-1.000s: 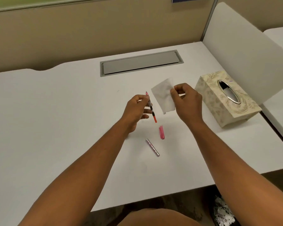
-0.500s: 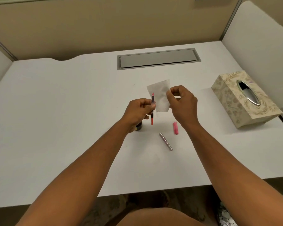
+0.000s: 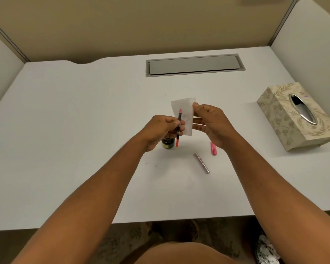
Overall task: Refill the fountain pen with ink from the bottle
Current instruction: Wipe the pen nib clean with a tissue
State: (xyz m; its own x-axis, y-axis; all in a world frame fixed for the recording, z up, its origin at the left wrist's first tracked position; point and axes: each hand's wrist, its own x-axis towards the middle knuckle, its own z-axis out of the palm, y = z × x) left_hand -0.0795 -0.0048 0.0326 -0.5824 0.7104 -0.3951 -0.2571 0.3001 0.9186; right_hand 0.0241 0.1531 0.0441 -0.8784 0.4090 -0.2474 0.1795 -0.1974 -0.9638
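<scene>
My left hand (image 3: 161, 130) grips the fountain pen's inner section (image 3: 179, 124), held upright with the nib up and the orange end down. My right hand (image 3: 211, 124) pinches a white tissue piece (image 3: 185, 115) just behind and right of the nib. The dark ink bottle (image 3: 168, 143) stands on the desk, partly hidden under my left hand. A pink pen part (image 3: 213, 148) and a silver patterned pen barrel (image 3: 202, 162) lie on the desk below my right hand.
A patterned tissue box (image 3: 286, 119) with a metal slot sits at the right. A grey cable hatch (image 3: 194, 64) is set in the white desk (image 3: 65, 130) at the back. Partition walls close the left, back and right sides.
The pen section turned from tilted to upright in my left hand. The tissue came closer, now right behind the nib. The view shifted, revealing the ink bottle under my left hand.
</scene>
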